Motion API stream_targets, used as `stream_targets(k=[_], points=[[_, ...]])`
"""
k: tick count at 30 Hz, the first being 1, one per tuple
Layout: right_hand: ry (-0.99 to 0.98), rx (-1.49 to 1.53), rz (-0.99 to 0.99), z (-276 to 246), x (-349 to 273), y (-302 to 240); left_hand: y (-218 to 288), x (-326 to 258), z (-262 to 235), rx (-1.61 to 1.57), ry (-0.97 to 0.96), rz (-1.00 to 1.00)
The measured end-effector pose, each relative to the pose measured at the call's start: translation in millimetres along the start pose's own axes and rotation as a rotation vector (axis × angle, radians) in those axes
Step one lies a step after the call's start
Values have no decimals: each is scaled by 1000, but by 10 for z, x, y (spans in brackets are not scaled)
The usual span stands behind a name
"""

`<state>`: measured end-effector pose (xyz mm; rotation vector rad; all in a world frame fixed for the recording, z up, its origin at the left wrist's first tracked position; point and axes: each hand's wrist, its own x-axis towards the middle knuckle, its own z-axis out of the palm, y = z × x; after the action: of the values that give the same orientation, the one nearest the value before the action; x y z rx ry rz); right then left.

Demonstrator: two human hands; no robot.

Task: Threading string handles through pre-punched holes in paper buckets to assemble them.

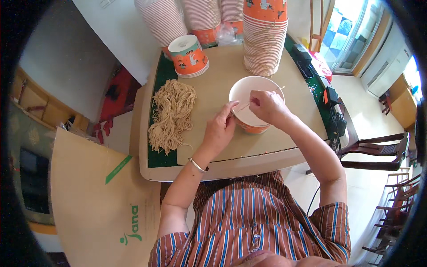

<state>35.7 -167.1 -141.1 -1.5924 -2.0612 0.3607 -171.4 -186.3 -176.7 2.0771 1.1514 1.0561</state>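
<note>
Head view, centre: a white paper bowl [254, 95] with an orange outside stands on the beige table [213, 80], just right of the frame's middle.
Left hand [220, 129]: rests against the bowl's near-left rim, fingers pinched on one end of a thin pale string [243, 107].
Right hand [266, 106]: lies over the bowl's right side, fingertips clenched on the string, which runs across the bowl's mouth.
Left of centre: a loose bundle of tan strings [171, 113] lies on the table's green edge, well apart from the hands.
Upper centre: an upturned orange cup stack [189, 55] near the bundle; a tall stack of orange bowls [265, 38] just behind the white bowl.
Lower left: a large brown paper sack [95, 196] beside the table.
Right edge: dark wooden chairs [382, 153].
</note>
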Motion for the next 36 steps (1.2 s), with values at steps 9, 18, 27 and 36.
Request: stream_targets(k=[9, 18, 27, 36], points=[[298, -305, -137, -42, -8, -51, -51, 28, 14, -98, -10, -19], [-422, 573, 180, -27, 189, -107, 11, 18, -4, -202, 8, -69], [-494, 322, 18, 167, 273, -64, -140, 25, 90, -276, 37, -80], [-413, 459, 253, 20, 283, -158, -67, 27, 14, -307, -2, -129]])
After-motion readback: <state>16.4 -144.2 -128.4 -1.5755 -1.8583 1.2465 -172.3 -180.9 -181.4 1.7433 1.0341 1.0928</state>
